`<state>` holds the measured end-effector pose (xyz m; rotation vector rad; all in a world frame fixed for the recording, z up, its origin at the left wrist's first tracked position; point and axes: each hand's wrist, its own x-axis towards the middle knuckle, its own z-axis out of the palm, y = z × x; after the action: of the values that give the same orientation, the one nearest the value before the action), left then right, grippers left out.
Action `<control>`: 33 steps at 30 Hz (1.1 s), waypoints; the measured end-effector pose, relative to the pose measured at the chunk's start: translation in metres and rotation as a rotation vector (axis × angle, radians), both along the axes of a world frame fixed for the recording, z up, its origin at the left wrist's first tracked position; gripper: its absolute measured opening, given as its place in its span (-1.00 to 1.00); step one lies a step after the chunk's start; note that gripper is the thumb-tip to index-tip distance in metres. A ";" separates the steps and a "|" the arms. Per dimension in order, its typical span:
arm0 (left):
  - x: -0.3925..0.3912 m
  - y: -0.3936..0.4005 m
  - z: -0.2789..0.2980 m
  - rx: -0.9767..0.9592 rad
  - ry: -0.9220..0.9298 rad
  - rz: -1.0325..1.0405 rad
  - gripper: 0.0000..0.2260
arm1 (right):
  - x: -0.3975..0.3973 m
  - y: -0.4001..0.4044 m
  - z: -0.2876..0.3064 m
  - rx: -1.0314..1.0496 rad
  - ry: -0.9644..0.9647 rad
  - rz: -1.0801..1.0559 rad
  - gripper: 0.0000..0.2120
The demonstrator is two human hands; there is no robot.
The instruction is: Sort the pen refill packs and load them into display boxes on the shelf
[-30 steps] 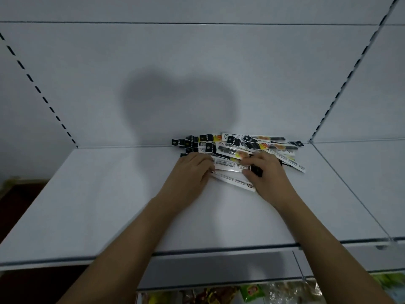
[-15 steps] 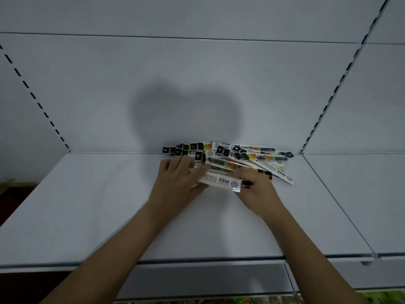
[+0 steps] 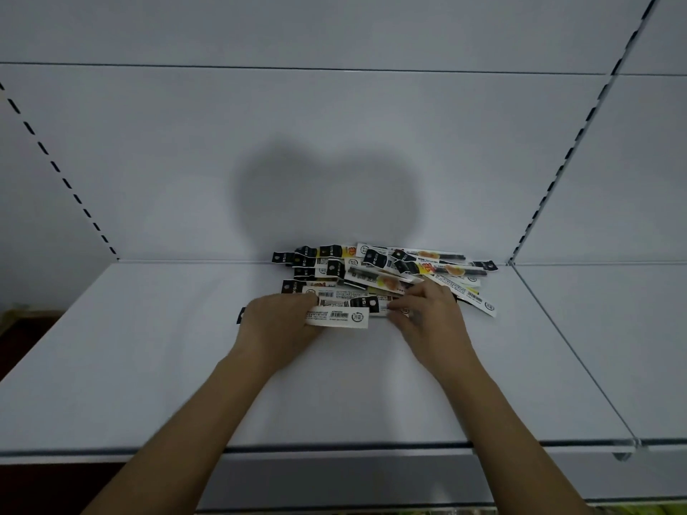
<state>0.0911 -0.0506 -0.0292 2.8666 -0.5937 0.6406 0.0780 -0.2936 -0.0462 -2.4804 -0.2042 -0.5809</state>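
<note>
Gripping a white barcoded refill pack [image 3: 337, 317] lying crosswise, my left hand [image 3: 277, 325] is nearest; my right hand [image 3: 427, 314] pinches another pack at the heaped black-and-yellow packs [image 3: 386, 271] behind.

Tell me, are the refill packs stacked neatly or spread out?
Spread out: the refill packs lie overlapping at mixed angles on the shelf.

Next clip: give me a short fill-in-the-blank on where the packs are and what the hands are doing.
1. The pile of refill packs lies on a white ____.
2. The left hand grips a pack showing its ____ side.
3. The pile sits against the shelf's ____ wall.
4. No display ____ is in view.

Missing: shelf; barcode; back; box
</note>
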 end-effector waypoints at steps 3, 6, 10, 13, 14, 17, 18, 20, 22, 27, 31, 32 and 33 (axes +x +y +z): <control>-0.003 -0.004 0.004 0.014 -0.116 -0.110 -0.76 | -0.004 -0.001 0.002 -0.040 -0.051 0.051 -0.91; -0.006 -0.007 0.007 0.018 -0.165 -0.240 -0.70 | -0.010 0.001 0.008 0.029 -0.056 0.150 -0.89; -0.004 -0.004 0.004 0.012 -0.145 -0.310 -0.70 | -0.014 0.004 0.013 0.173 0.040 0.269 -0.84; 0.001 -0.002 -0.001 0.046 -0.145 -0.305 -0.62 | -0.014 0.005 0.015 0.284 -0.031 0.185 -0.81; 0.002 -0.001 -0.002 0.035 -0.143 -0.292 -0.57 | -0.011 0.003 0.012 0.225 -0.104 0.108 -0.80; 0.004 0.002 -0.005 -0.028 -0.108 -0.264 -0.47 | -0.004 -0.003 0.000 -0.003 -0.121 -0.152 -0.71; 0.005 0.002 -0.005 -0.032 -0.103 -0.258 -0.50 | -0.002 -0.003 -0.002 -0.056 -0.079 -0.197 -0.70; 0.006 0.003 -0.005 -0.032 -0.106 -0.234 -0.59 | -0.003 -0.002 -0.002 -0.085 -0.016 -0.229 -0.78; 0.008 0.004 -0.006 -0.039 -0.126 -0.195 -0.62 | -0.006 -0.002 0.001 -0.062 -0.037 -0.234 -0.86; 0.001 0.001 -0.001 -0.051 -0.286 -0.256 -0.69 | -0.011 -0.002 0.011 -0.011 -0.253 -0.135 -0.88; -0.004 -0.004 0.003 -0.018 -0.304 -0.324 -0.64 | -0.012 0.008 0.012 -0.016 -0.165 0.258 -0.66; -0.003 -0.004 0.002 0.003 -0.293 -0.330 -0.68 | -0.014 0.010 0.012 0.054 -0.076 0.342 -0.64; -0.002 -0.003 0.001 0.024 -0.276 -0.319 -0.71 | -0.016 0.011 0.015 0.172 0.031 0.392 -0.68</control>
<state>0.0890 -0.0534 -0.0278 2.6341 -1.0758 0.9806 0.0617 -0.2821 -0.0316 -2.2003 -0.5869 -0.3752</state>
